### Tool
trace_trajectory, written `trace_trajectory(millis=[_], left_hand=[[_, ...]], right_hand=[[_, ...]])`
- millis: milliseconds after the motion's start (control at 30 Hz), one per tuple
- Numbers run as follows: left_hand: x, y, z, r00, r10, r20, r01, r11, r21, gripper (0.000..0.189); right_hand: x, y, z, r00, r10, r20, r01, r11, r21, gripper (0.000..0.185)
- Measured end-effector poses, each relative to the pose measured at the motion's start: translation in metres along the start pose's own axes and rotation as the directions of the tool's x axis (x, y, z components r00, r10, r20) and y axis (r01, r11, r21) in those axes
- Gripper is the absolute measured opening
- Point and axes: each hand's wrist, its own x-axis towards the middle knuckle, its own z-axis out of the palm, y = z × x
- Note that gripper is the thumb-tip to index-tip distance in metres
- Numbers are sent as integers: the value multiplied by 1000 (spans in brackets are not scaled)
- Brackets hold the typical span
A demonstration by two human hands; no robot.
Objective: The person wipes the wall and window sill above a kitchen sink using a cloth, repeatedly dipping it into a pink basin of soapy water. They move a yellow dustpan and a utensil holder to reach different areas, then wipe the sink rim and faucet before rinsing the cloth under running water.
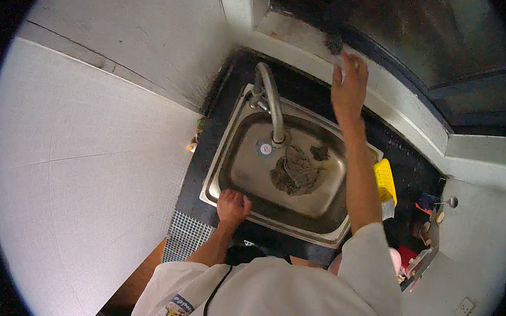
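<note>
My left hand (233,204) rests with curled fingers on the near left rim of a stainless steel sink (239,166). My right hand (351,81) is stretched out above the far ledge, its fingers by a dark, blurred object (333,44); whether they touch it I cannot tell. A crumpled grey-brown cloth (296,172) lies wet-looking on the sink bottom, with a small dark clump (320,152) near it. The curved metal faucet (274,99) reaches over the basin, its end close to the round drain (265,148).
A white window ledge (400,94) runs behind the black countertop (222,97). Right of the sink sits a yellow plastic basket (385,179). Farther right are a ladle (453,202) and other kitchen items. A small bottle with an orange cap (192,147) stands by the left wall.
</note>
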Motion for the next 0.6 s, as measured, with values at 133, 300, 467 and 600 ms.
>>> trace_trajectory(millis=[133,300,467,600], left_hand=[[0,0,0,997,17,-70,-19,1000,-23,17],[-1,0,2,997,6,-71,-8,999,-41,17],[0,0,0,997,-7,-71,4,999,-45,17],[-1,-2,2,998,-1,-62,-3,999,-53,17]], right_hand=[[57,18,57,980,32,196,4,984,-177,38],[60,1,99,953,-159,256,179,982,-56,36],[33,100,13,942,-33,334,151,930,-335,29],[17,177,-52,967,145,210,-53,920,-388,22]])
